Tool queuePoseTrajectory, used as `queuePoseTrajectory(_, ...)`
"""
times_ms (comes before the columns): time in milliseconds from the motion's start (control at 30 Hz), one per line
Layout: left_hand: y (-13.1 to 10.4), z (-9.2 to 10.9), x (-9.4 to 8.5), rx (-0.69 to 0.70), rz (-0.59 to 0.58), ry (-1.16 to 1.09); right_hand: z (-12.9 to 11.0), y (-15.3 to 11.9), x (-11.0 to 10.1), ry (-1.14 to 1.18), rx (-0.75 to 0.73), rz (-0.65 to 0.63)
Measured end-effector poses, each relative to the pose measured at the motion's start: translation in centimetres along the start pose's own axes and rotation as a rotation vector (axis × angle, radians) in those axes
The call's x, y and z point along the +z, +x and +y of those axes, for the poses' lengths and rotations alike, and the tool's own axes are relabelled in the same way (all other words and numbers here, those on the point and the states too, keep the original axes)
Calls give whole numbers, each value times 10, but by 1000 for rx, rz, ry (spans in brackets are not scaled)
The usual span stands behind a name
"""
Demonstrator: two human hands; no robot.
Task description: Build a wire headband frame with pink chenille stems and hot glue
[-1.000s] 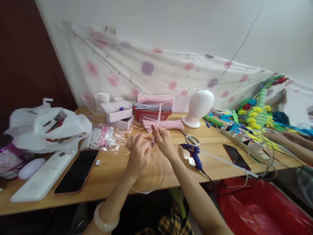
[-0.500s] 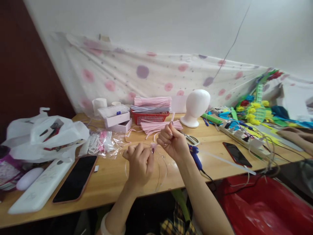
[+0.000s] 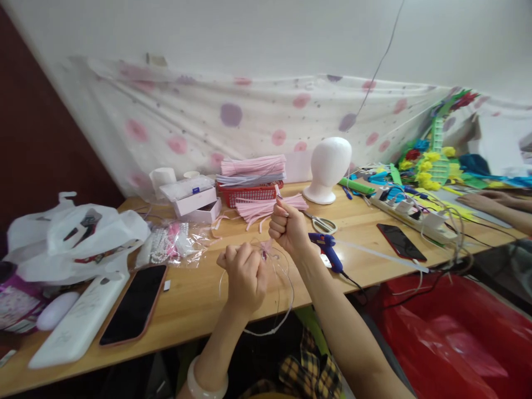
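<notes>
My left hand [image 3: 245,274] is closed over the table's front part, its fingers curled around a thin pale hoop [image 3: 291,292]. A sheer pink tuft [image 3: 266,247] with fine wires sticks out beside the thumb. The hoop hangs below the hand, past the table edge. My right hand [image 3: 290,227] is raised to the right in a fist, thumb on top. A small pale pink tip [image 3: 277,191] shows above its thumb, seemingly pinched there; the rest is hidden by the fingers. Loose pink strips [image 3: 249,208] lie just behind the hands.
Behind stand a red basket [image 3: 249,194] with pink bundles and a white foam head [image 3: 328,169]. To the right are scissors [image 3: 324,224], a blue glue gun [image 3: 328,252], a phone [image 3: 401,242] and a power strip [image 3: 411,216]. Another person's hands [image 3: 486,200] rest far right.
My right hand has risen a little relative to my left, still closed. The hoop now swings into clearer view below my left hand. The camera view has shifted slightly.
</notes>
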State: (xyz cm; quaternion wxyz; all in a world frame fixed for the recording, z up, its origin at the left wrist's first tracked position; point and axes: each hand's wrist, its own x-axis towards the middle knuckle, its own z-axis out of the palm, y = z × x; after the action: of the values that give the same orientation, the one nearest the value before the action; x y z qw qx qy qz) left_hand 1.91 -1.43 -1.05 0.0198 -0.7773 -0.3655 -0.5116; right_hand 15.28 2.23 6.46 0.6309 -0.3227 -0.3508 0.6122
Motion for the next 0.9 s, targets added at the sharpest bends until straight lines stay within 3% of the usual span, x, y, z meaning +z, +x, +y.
queuePoseTrajectory(300,-5,-1,0,-11,13,-63,-21,2,-13,32,-117,62)
queuePoseTrajectory(533,1,0,1,-25,-28,-192,-30,8,-19,32,-118,15)
queuePoseTrajectory(733,6,-5,-1,-120,-180,-249,-33,13,-30,74,-175,14)
queuePoseTrajectory(833,6,-12,-7,-272,-340,-429,-35,11,-35,99,-176,-26)
queuePoseTrajectory(900,9,-18,-10,-378,-352,-511,-35,11,-35,109,-149,-75)
